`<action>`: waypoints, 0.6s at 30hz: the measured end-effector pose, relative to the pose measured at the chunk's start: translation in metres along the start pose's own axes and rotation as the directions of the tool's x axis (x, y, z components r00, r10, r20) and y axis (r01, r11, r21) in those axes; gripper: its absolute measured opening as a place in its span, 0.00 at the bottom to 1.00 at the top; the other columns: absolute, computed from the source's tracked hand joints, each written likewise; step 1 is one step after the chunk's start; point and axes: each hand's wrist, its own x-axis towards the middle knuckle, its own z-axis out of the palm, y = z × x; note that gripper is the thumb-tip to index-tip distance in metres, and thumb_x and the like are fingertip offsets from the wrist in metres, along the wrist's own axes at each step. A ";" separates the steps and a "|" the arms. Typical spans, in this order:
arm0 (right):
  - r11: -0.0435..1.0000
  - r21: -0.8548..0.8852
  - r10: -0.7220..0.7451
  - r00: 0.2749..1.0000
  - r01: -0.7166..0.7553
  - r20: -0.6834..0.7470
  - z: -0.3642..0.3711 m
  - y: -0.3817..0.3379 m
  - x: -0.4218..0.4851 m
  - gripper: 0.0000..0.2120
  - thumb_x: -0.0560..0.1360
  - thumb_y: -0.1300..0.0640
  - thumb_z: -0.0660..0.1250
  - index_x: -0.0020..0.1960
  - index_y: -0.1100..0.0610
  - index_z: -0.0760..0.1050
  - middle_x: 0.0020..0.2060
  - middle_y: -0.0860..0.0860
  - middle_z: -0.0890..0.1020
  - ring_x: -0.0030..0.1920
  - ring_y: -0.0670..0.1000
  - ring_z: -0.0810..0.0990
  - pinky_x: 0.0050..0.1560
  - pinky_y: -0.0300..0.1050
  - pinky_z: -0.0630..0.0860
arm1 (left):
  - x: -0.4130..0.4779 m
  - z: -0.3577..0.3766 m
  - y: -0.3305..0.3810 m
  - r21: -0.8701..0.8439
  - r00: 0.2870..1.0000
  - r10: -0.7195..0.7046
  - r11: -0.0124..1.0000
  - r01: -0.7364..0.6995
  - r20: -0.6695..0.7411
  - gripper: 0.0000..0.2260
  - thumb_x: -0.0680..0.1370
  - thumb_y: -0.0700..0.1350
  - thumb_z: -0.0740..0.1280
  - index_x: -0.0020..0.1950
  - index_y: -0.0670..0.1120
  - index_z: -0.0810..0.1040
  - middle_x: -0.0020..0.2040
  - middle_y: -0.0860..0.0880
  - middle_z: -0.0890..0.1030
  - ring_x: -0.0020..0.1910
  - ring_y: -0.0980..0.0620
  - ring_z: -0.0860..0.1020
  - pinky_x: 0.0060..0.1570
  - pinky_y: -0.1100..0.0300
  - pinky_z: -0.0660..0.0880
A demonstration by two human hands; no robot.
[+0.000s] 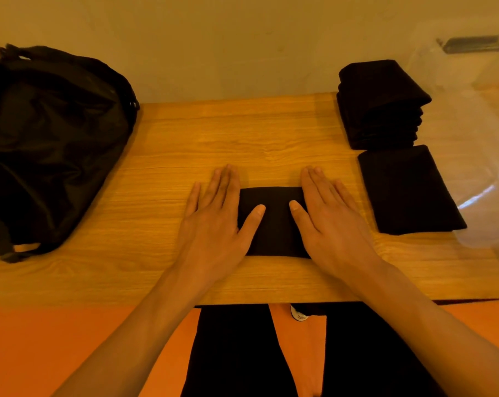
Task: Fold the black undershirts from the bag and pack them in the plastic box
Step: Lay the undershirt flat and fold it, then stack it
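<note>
Bag point(50, 144): black, soft, slumped at the left end of the desk point(214, 138).
Centre undershirt point(272, 222): black, folded to a small flat rectangle, near the desk's front edge.
Single folded undershirt point(408, 190): black, flat, at right.
Stack of folded undershirts point(381, 104): black, several layers, just behind the single one.
Plastic box point(477, 90): clear, far right; both right-hand items possibly lie inside it, its walls being hard to trace.

Setting: plain indoor room, likely a home; cannot tell more exactly. A wood-grain table point(242, 133) stands with its far edge against a bare cream wall point(214, 38). An orange floor point(70, 339) shows below its near edge. At the left edge lies a black bag point(47, 138); at the right edge, folded black undershirts point(382, 104) and a clear plastic box point(483, 196).
</note>
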 end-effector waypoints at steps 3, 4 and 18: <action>0.998 0.059 -0.005 1.000 0.005 0.009 -0.002 0.002 -0.003 0.36 0.80 0.36 0.34 0.82 0.54 0.42 0.82 0.50 0.46 0.80 0.44 0.39 0.79 0.45 0.37 | -0.008 -0.007 -0.008 -0.110 0.999 -0.047 0.993 0.048 0.009 0.37 0.78 0.68 0.30 0.83 0.52 0.41 0.83 0.55 0.41 0.80 0.60 0.36 0.80 0.52 0.38; 0.995 0.104 -0.010 1.000 0.010 -0.001 -0.004 0.002 -0.004 0.36 0.80 0.36 0.34 0.82 0.54 0.42 0.82 0.50 0.46 0.80 0.44 0.38 0.79 0.44 0.35 | -0.013 -0.010 -0.009 -0.209 0.997 -0.074 0.975 0.072 -0.004 0.36 0.78 0.68 0.32 0.83 0.52 0.45 0.83 0.56 0.43 0.80 0.61 0.39 0.80 0.53 0.40; 0.952 0.247 -0.209 0.974 0.183 0.086 -0.023 -0.063 0.082 0.12 0.78 0.45 0.69 0.50 0.53 0.83 0.43 0.46 0.81 0.48 0.49 0.80 0.51 0.48 0.75 | -0.057 -0.021 0.019 -0.627 0.899 -0.414 0.740 0.244 -0.139 0.06 0.77 0.52 0.73 0.46 0.50 0.81 0.44 0.56 0.79 0.46 0.55 0.79 0.48 0.50 0.79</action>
